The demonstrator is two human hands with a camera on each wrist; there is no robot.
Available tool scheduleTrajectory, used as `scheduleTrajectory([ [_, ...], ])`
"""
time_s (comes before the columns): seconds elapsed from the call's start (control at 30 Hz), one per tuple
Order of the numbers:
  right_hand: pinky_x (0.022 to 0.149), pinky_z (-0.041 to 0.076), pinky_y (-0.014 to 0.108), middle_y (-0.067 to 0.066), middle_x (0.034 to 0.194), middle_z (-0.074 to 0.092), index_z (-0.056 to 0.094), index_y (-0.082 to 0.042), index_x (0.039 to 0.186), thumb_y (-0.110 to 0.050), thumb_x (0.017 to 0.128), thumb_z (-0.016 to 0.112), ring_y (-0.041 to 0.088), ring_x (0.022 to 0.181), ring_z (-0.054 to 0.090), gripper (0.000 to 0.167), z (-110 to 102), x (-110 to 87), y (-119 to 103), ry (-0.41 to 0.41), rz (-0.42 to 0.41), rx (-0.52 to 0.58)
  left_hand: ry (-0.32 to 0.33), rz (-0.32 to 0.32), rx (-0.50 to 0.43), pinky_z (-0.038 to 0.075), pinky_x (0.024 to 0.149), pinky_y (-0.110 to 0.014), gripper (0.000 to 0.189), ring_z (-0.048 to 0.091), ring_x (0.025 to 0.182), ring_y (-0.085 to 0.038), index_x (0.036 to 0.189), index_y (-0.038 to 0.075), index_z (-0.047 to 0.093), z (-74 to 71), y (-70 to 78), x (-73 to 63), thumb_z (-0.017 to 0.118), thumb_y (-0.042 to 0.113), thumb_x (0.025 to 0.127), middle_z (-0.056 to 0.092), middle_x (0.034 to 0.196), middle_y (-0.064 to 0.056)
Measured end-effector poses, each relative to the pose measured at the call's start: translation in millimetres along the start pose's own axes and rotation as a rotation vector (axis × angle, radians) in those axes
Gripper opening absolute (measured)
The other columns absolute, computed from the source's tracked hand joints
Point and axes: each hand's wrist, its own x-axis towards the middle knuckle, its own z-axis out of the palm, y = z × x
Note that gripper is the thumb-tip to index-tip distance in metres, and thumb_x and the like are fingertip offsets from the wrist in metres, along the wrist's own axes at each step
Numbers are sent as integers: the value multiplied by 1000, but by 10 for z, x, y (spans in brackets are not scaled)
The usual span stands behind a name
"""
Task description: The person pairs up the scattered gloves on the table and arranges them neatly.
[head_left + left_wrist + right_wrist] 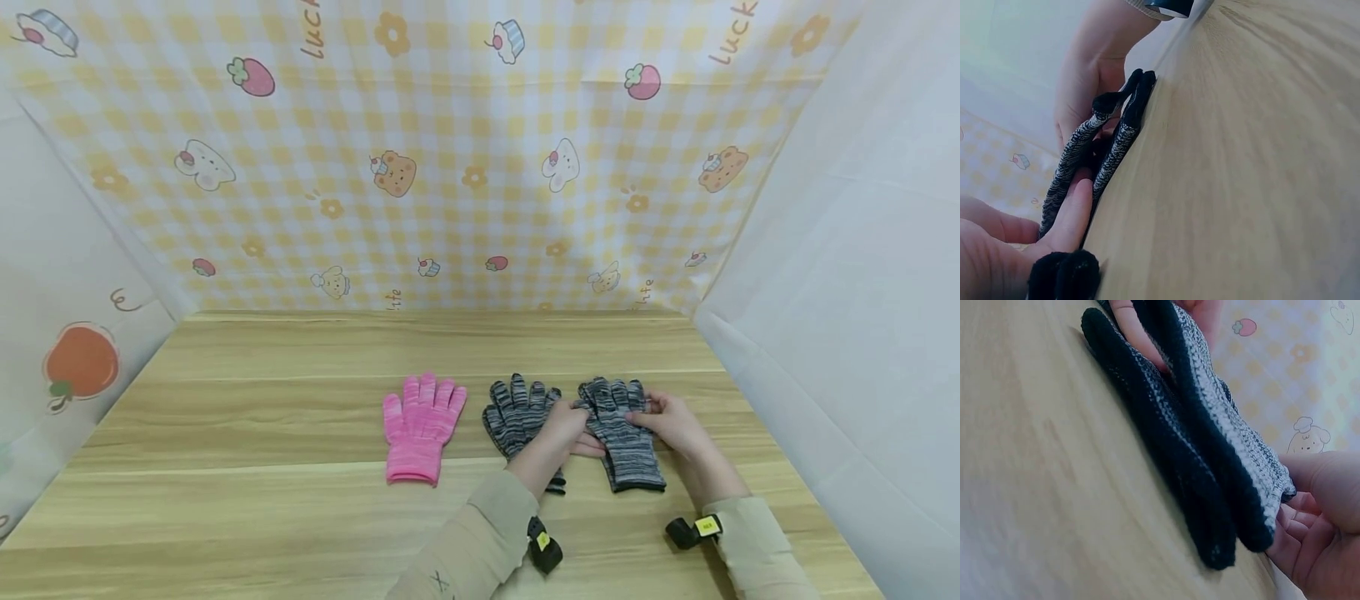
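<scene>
On the right of the table lie two black-and-grey knit gloves, one on the other; the upper glove point(628, 446) is raised off the lower glove point(1147, 425), leaving a gap between them. My left hand point(564, 429) pinches the upper glove's left edge, its fingers slipped into the gap in the left wrist view. At the opposite edge my right hand point(675, 423) holds the same glove, thumb on top and fingers beneath. Beside them, partly hidden under my left wrist, is another black-and-grey glove pair point(517, 412).
A pink glove pair point(422, 433) lies flat to the left, fingers pointing away. The wooden table point(225, 467) meets a yellow checked cloth point(450, 225) at the back. White cloth walls point(847, 250) stand on both sides.
</scene>
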Motion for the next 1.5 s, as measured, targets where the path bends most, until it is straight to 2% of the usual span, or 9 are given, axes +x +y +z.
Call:
scheduleTrajectory([
  [0.2, 62, 54, 32, 15, 94, 58, 41, 12, 132, -16, 88, 70, 19, 77, 58, 60, -54, -32, -48, -18, 31, -2, -4, 37, 100, 58, 64, -44, 53, 67, 74, -41, 146, -1, 26, -32, 28, -55, 49, 6, 98, 60, 101, -28],
  [0.3, 63, 57, 36, 18, 97, 60, 38, 13, 135, -13, 89, 68, 22, 75, 61, 60, -106, -65, -82, -31, 40, 14, 27, 105, 260, 58, 58, -39, 52, 68, 66, -36, 144, 3, 31, -56, 60, -109, 53, 7, 97, 63, 90, -21],
  [0.4, 59, 57, 36, 16, 88, 61, 45, 14, 125, -8, 90, 65, 21, 67, 61, 46, -157, -107, -113, -50, 60, 27, 64, 158, 431, 56, 50, -35, 45, 66, 56, -30, 137, 2, 40, -71, 92, -169, 57, 8, 95, 64, 72, -15],
  [0.53, 55, 56, 34, 9, 73, 61, 58, 12, 97, -8, 92, 63, 19, 59, 60, 21, -203, -158, -164, -100, 105, 20, 64, 161, 611, 53, 44, -30, 16, 64, 49, -25, 104, -1, 61, -70, 111, -237, 60, 10, 93, 63, 61, -11],
  [0.63, 54, 56, 34, 8, 66, 61, 64, 7, 86, -12, 92, 64, 18, 56, 61, 20, -218, -189, -203, -132, 141, 0, 18, 113, 702, 53, 43, -29, 24, 64, 47, -24, 75, -3, 65, -58, 104, -267, 61, 14, 93, 63, 58, -12],
  [0.77, 54, 56, 34, 8, 67, 62, 67, 7, 89, -17, 91, 66, 19, 57, 62, 24, -223, -220, -225, -177, 148, -13, -18, 73, 728, 53, 41, -30, 37, 63, 45, -25, 62, -5, 63, -30, 84, -286, 63, 17, 92, 62, 53, -14],
  [1.0, 56, 57, 34, 8, 68, 62, 61, 3, 80, -17, 92, 65, 19, 59, 62, 23, -218, -237, -227, -264, 127, 3, 31, 39, 711, 52, 41, -30, 33, 63, 44, -26, 62, -5, 62, 67, 46, -274, 67, 12, 89, 60, 50, -14],
  [1.2, 54, 56, 30, 8, 67, 62, 56, 3, 79, -4, 90, 62, 16, 57, 61, 14, -172, -226, -206, -265, 141, 68, 83, 25, 755, 52, 40, -28, 27, 63, 44, -25, 62, -5, 60, 99, 42, -268, 67, 3, 86, 59, 48, -12],
  [1.5, 54, 55, 29, 8, 67, 62, 57, 6, 83, -2, 90, 61, 15, 56, 61, 11, -152, -229, -203, -246, 164, 74, 55, 26, 785, 51, 38, -30, 26, 60, 40, -25, 65, -7, 60, 28, 68, -258, 68, 7, 86, 58, 47, -13],
])
